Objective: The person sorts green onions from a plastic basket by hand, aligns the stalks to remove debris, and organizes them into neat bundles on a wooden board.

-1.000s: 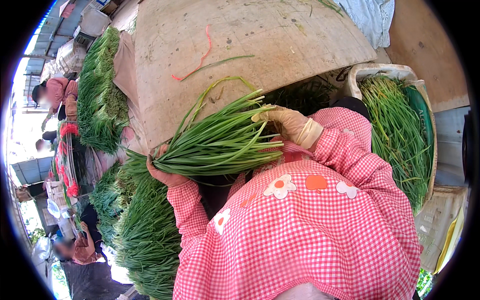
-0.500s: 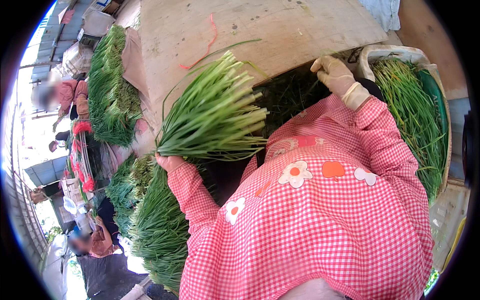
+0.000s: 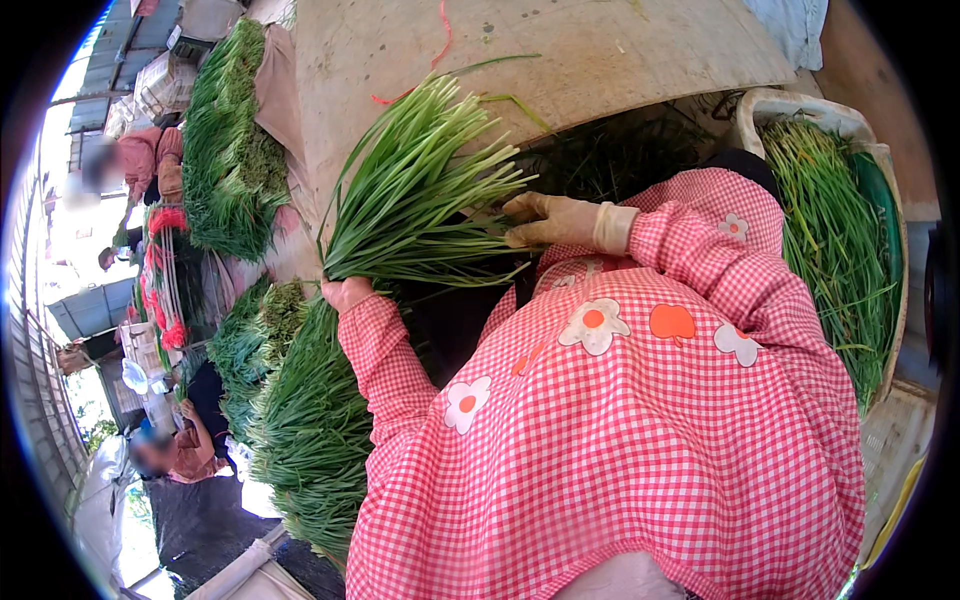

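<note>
Right hand (image 3: 548, 220) brought back to greens (image 3: 425, 195), loosely spread; bunch held w/ left hand (image 3: 348, 292), prob light, bendy, easily bruised, best gripped mid-length

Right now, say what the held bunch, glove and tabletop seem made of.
Held bunch: plant leaves, faintly glossy, green with paler ends. Glove: perhaps thin rubber, matte, fitting the fingers closely. Tabletop: probably plywood, dull, from its flat, spotted face.

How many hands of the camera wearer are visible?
2: left hand, in red checked sleeve, holding the long green bunch; right hand, beige-gloved, beside its pale stalk ends.
</note>
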{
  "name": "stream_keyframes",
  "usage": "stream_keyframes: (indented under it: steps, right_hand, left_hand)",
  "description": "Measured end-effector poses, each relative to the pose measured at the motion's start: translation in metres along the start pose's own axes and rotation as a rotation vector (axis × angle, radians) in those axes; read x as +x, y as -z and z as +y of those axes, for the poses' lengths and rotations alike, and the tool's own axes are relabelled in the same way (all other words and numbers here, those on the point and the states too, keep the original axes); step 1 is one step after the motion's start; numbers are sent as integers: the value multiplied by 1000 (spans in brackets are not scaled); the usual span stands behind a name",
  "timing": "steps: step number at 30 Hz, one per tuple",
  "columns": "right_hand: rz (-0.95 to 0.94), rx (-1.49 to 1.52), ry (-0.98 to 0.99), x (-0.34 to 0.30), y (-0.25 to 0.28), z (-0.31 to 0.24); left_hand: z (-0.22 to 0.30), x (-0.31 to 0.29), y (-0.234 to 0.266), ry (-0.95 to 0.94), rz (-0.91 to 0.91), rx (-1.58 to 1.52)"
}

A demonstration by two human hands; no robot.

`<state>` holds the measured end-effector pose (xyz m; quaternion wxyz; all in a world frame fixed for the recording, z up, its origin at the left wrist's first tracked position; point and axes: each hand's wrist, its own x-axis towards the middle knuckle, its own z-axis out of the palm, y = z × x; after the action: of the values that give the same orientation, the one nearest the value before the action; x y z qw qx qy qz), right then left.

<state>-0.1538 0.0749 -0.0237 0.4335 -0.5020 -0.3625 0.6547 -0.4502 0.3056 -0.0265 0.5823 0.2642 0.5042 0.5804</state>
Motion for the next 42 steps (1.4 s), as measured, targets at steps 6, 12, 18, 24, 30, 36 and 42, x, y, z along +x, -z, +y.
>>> stream_keyframes:
  steps: [6, 12, 18, 24, 30, 36, 42]
  right_hand:
    - [-16, -330, -3, 20, 5, 15]
    - [102, -551, -288, 14, 55, 57]
    - [-19, 389, 69, -16, 29, -24]
    - [-199, 761, 247, -14, 41, -96]
    - [29, 472, 231, -38, 64, -83]
    - [50, 333, 171, -57, 85, -47]
    - [-126, 389, 119, -54, 46, -67]
  left_hand:
    - [15, -3, -9, 270, 24, -487]
    - [62, -57, -54, 161, -264, -417]
    - [124, -103, -136, 60, -778, -324]
    - [184, -124, -213, 240, -1358, -635]
    - [200, -107, -217, 98, -1489, -800]
    - [192, -96, -216, 77, -1588, -838]
    - [179, -92, -224, 137, -1552, -838]
